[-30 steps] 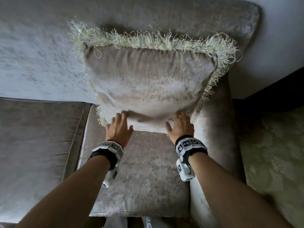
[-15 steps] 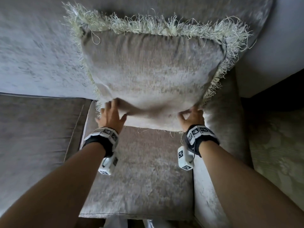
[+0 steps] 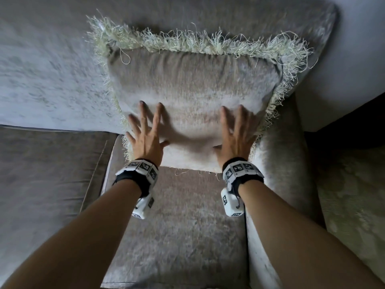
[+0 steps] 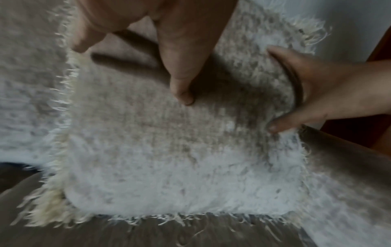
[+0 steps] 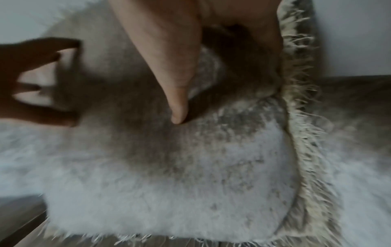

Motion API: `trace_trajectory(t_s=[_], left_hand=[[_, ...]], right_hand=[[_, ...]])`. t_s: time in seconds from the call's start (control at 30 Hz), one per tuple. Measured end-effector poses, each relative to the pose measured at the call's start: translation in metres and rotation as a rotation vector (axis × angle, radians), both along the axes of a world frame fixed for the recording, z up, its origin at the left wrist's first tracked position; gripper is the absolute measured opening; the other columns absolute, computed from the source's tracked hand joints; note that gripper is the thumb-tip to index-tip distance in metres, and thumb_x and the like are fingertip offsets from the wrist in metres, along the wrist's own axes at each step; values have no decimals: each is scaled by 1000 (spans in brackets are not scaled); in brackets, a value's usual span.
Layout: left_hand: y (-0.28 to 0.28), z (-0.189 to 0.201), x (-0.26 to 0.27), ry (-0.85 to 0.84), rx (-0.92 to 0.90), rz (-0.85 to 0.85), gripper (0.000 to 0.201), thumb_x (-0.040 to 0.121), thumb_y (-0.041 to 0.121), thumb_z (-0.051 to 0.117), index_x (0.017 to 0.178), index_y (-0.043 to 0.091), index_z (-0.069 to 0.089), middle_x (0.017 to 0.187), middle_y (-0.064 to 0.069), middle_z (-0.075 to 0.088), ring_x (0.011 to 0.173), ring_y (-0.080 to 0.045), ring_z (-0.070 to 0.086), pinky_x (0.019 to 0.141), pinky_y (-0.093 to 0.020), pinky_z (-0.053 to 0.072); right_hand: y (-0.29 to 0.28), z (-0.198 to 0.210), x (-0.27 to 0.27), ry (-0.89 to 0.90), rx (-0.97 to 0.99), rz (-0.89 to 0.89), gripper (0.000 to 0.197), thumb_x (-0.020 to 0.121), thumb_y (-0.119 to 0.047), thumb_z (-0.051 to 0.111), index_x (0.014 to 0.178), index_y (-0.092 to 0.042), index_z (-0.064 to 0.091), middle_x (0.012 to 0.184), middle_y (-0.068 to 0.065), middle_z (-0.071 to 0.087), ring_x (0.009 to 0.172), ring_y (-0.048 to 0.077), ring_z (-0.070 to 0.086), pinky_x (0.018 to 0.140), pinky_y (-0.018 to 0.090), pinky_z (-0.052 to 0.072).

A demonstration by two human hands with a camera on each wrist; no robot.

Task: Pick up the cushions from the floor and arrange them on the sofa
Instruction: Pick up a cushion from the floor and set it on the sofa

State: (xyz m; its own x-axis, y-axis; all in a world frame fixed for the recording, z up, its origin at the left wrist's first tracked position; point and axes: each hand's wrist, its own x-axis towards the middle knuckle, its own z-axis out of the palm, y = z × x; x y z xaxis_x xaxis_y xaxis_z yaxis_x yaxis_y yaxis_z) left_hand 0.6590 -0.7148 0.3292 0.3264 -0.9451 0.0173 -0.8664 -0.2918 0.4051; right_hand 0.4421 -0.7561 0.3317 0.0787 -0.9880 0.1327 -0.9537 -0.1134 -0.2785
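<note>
A beige cushion [image 3: 193, 94] with a pale fringe leans against the sofa's backrest [image 3: 52, 76], standing on the seat [image 3: 177, 226] beside the armrest [image 3: 285, 163]. My left hand [image 3: 145, 130] lies flat on its lower left face, fingers spread and straight. On the lower right face my right hand [image 3: 235, 128] presses the same way. The left wrist view shows the cushion [image 4: 169, 150] under my left hand [image 4: 182, 58], with the right hand [image 4: 317, 93] at its far edge. In the right wrist view a straight finger of my right hand [image 5: 175, 75] touches the cushion [image 5: 169, 167].
A second seat cushion [image 3: 41, 174] lies to the left. Patterned floor [image 3: 354, 205] shows right of the armrest, and a pale wall [image 3: 358, 49] rises behind the sofa's corner.
Both hands let go of the cushion's bottom edge and slid up onto its face with fingers spread flat. The cushion now stands against the backrest.
</note>
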Motion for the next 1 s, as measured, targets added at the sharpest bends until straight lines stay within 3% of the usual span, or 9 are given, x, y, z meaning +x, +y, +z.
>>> trace_trajectory(t_s=[0.17,0.27,0.4,0.5,0.57,0.67,0.73,0.8,1.0], left_hand=[[4,26,44,-4,2,109,118,78,23,77,147,44,-16,159,-2,-20,146,-39,-9,108,-72,16],[-12,67,57,-78,5,17,125,67,49,79,148,41,-16,160,2,-18,147,-33,-11,110,-70,11],[-52,127,58,-190,48,-107,130,58,67,75,149,39,-12,160,5,-19,147,-27,-18,106,-76,5],[-77,151,64,-194,151,-117,139,48,71,78,147,44,-16,159,7,-21,146,-29,-20,101,-80,3],[-89,153,73,-119,210,-78,143,47,63,84,144,48,-21,160,8,-14,147,-32,-12,97,-82,9],[-98,150,86,-88,250,-96,146,49,49,90,149,37,-15,156,-6,19,137,-43,27,102,-70,31],[-99,150,87,-140,301,-139,132,48,48,91,150,26,11,139,-10,35,124,-44,40,99,-58,41],[-98,156,83,-188,357,-124,100,48,46,92,131,19,43,124,-8,40,118,-42,41,88,-55,48],[-99,170,75,-214,369,-35,48,63,39,85,104,20,68,107,-2,42,110,-35,42,84,-54,49]], right_hand=[[-14,28,-34,-218,-8,-237,118,67,22,57,147,-47,4,160,0,-6,146,35,11,101,64,39],[-35,70,-38,-230,-109,-85,106,71,6,64,150,-39,10,160,5,4,141,32,27,99,51,47],[-74,128,-26,-71,-63,65,102,72,-37,71,152,-34,8,162,2,0,149,27,-2,116,60,11],[-98,152,-22,23,98,110,121,61,-66,73,151,-39,-3,162,-5,-12,148,25,-13,110,66,-6],[-109,158,-26,-15,182,132,126,61,-62,78,151,-37,-7,162,-7,-8,149,26,-8,112,67,-1],[-117,159,-30,37,257,152,120,66,-49,81,153,-29,1,161,0,11,148,29,9,116,59,14],[-119,159,-29,218,256,168,98,67,-50,80,144,-16,31,149,6,36,138,32,26,111,54,29],[-119,163,-25,306,251,149,69,71,-45,78,124,-10,51,129,7,50,125,33,38,101,49,41],[-121,170,-18,155,254,26,41,81,-27,74,115,-8,62,105,16,65,107,35,59,86,43,54]])
